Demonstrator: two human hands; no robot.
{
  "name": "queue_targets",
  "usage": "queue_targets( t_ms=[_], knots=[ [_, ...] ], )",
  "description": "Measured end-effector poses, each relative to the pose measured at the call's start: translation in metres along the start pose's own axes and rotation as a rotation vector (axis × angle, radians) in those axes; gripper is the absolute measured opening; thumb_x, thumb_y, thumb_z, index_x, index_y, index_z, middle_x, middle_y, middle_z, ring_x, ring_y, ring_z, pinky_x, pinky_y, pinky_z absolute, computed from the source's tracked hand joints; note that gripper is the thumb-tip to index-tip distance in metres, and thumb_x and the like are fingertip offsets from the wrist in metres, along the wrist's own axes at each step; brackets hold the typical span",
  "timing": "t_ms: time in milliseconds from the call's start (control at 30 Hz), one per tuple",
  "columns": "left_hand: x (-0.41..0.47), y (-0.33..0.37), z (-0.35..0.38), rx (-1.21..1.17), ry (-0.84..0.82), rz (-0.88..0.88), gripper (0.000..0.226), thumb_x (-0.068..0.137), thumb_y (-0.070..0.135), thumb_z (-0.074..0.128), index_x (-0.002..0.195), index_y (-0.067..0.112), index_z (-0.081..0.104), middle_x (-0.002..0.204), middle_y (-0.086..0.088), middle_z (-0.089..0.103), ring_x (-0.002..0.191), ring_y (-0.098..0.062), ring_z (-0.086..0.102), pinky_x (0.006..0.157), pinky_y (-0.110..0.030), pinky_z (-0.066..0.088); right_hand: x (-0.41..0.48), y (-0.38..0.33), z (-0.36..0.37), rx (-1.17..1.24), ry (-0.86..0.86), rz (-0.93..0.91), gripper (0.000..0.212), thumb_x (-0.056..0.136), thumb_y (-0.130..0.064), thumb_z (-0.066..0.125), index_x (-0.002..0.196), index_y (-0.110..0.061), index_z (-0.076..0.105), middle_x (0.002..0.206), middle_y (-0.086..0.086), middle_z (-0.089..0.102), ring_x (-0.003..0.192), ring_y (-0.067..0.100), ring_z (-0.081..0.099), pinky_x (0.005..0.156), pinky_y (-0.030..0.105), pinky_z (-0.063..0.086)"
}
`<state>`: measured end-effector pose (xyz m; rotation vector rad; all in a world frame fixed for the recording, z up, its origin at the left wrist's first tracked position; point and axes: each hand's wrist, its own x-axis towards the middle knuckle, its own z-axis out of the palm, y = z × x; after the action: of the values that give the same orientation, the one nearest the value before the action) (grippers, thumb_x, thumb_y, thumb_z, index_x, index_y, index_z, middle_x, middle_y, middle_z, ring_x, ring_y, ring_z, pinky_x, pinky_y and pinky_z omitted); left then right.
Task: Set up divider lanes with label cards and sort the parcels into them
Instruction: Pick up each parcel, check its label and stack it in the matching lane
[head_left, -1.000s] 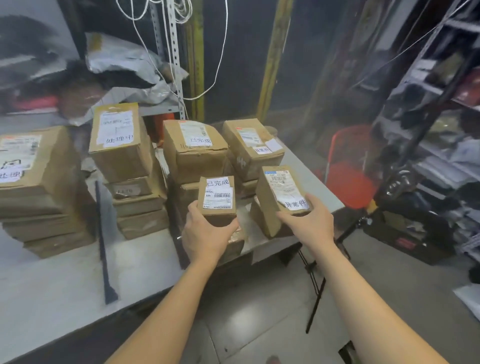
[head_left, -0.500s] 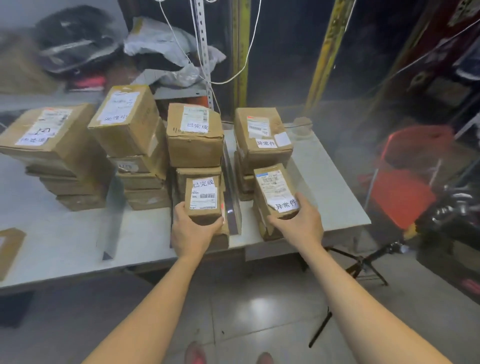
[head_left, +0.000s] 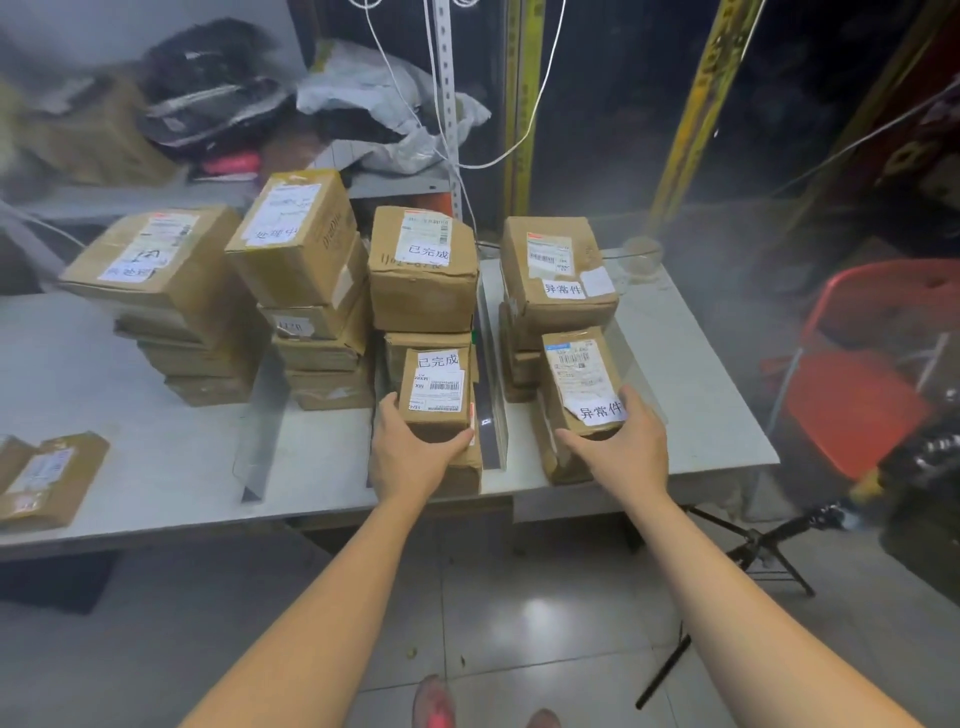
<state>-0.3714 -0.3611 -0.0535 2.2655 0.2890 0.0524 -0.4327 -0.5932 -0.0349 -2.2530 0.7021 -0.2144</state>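
Left hand (head_left: 415, 457) grips a small brown cardboard parcel (head_left: 436, 389) at the near stack left of the grey upright divider (head_left: 491, 405). Right hand (head_left: 618, 447) grips a matching brown parcel (head_left: 582, 379) right of it. Seat both squarely, labels up, then release.

Bare table (head_left: 156, 441) lies open between the flat parcel (head_left: 47, 480) and the left divider (head_left: 257, 441), four stacks (head_left: 423, 275) block the back, and the middle divider (head_left: 491, 384) walls the narrow gap between left front parcel (head_left: 436, 389) and right front parcel (head_left: 584, 379).
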Motion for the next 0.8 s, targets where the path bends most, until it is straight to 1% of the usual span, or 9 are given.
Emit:
queue_targets(
  t_ms=[67, 167, 267, 367, 467, 533, 633, 733, 800],
  knots=[
    [0.001, -0.001, -0.005, 0.019, -0.025, -0.013, 0.111, 0.053, 0.064, 0.085, 0.143, 0.028, 0.031, 0.138, 0.004, 0.051, 0.124, -0.02, 0.051, 0.093, -0.044, 0.052, -0.002, -0.007, -0.002, -0.034, 0.022, -0.051, 0.093, 0.064, -0.059, 0.082, 0.141, -0.023, 0.044, 0.134, -0.001, 0.055, 0.124, 0.023, 0.047, 0.097, 0.045, 0.05],
    [0.002, -0.001, -0.013, 0.001, -0.071, 0.019, 0.11, 0.057, 0.063, 0.085, 0.145, 0.027, 0.03, 0.141, 0.002, 0.051, 0.127, -0.02, 0.05, 0.098, -0.044, 0.051, -0.001, -0.02, -0.002, -0.062, 0.073, -0.225, 0.077, 0.075, -0.05, 0.078, 0.139, -0.019, 0.049, 0.137, 0.0, 0.054, 0.125, 0.022, 0.045, 0.1, 0.038, 0.045],
    [0.005, 0.002, -0.027, -0.013, -0.116, 0.041, 0.111, 0.06, 0.059, 0.086, 0.149, 0.025, 0.027, 0.145, 0.0, 0.049, 0.132, -0.022, 0.048, 0.104, -0.044, 0.047, 0.0, -0.034, 0.001, -0.114, 0.041, -0.356, 0.069, 0.081, -0.04, 0.077, 0.14, -0.016, 0.051, 0.144, 0.003, 0.052, 0.133, 0.022, 0.044, 0.108, 0.04, 0.043],
    [0.01, 0.009, -0.048, 0.045, -0.11, 0.079, 0.109, 0.064, 0.059, 0.084, 0.15, 0.025, 0.027, 0.15, -0.003, 0.045, 0.135, -0.025, 0.044, 0.106, -0.046, 0.044, 0.003, -0.052, 0.006, -0.159, 0.011, -0.412, 0.063, 0.084, -0.038, 0.075, 0.139, -0.016, 0.053, 0.142, 0.002, 0.054, 0.134, 0.02, 0.044, 0.11, 0.036, 0.039],
    [0.014, 0.012, -0.076, 0.164, -0.068, 0.132, 0.099, 0.07, 0.057, 0.081, 0.148, 0.025, 0.03, 0.15, -0.002, 0.045, 0.135, -0.025, 0.044, 0.106, -0.048, 0.045, 0.003, -0.078, 0.013, -0.175, -0.095, -0.465, 0.063, 0.084, -0.039, 0.075, 0.139, -0.019, 0.051, 0.144, 0.001, 0.052, 0.136, 0.021, 0.043, 0.112, 0.039, 0.039],
    [0.018, 0.012, -0.1, 0.275, -0.017, 0.16, 0.089, 0.076, 0.054, 0.078, 0.147, 0.024, 0.034, 0.148, -0.003, 0.047, 0.134, -0.025, 0.046, 0.105, -0.048, 0.046, 0.001, -0.098, 0.022, -0.213, -0.19, -0.526, 0.066, 0.084, -0.042, 0.074, 0.142, -0.021, 0.049, 0.15, 0.001, 0.046, 0.141, 0.022, 0.036, 0.116, 0.043, 0.033],
    [0.024, 0.005, -0.146, 0.484, 0.103, 0.219, 0.078, 0.081, 0.054, 0.073, 0.145, 0.024, 0.038, 0.136, -0.003, 0.058, 0.122, -0.025, 0.056, 0.096, -0.042, 0.052, -0.004, -0.131, 0.043, -0.283, -0.291, -0.611, 0.069, 0.086, -0.045, 0.07, 0.145, -0.022, 0.044, 0.155, 0.0, 0.04, 0.143, 0.023, 0.033, 0.115, 0.043, 0.031],
    [0.032, -0.009, -0.194, 0.629, 0.148, 0.223, 0.074, 0.085, 0.052, 0.068, 0.145, 0.02, 0.039, 0.134, -0.003, 0.058, 0.12, -0.026, 0.056, 0.092, -0.04, 0.05, -0.017, -0.166, 0.069, -0.337, -0.329, -0.694, 0.069, 0.087, -0.045, 0.067, 0.147, -0.021, 0.042, 0.154, 0.0, 0.042, 0.141, 0.026, 0.036, 0.112, 0.042, 0.035],
    [0.038, -0.026, -0.223, 0.675, 0.164, 0.209, 0.071, 0.087, 0.052, 0.065, 0.144, 0.02, 0.04, 0.134, -0.004, 0.058, 0.119, -0.027, 0.056, 0.091, -0.04, 0.049, -0.031, -0.19, 0.086, -0.341, -0.353, -0.741, 0.066, 0.087, -0.042, 0.067, 0.145, -0.02, 0.045, 0.149, 0.002, 0.047, 0.137, 0.027, 0.04, 0.11, 0.043, 0.037]
  ],
)
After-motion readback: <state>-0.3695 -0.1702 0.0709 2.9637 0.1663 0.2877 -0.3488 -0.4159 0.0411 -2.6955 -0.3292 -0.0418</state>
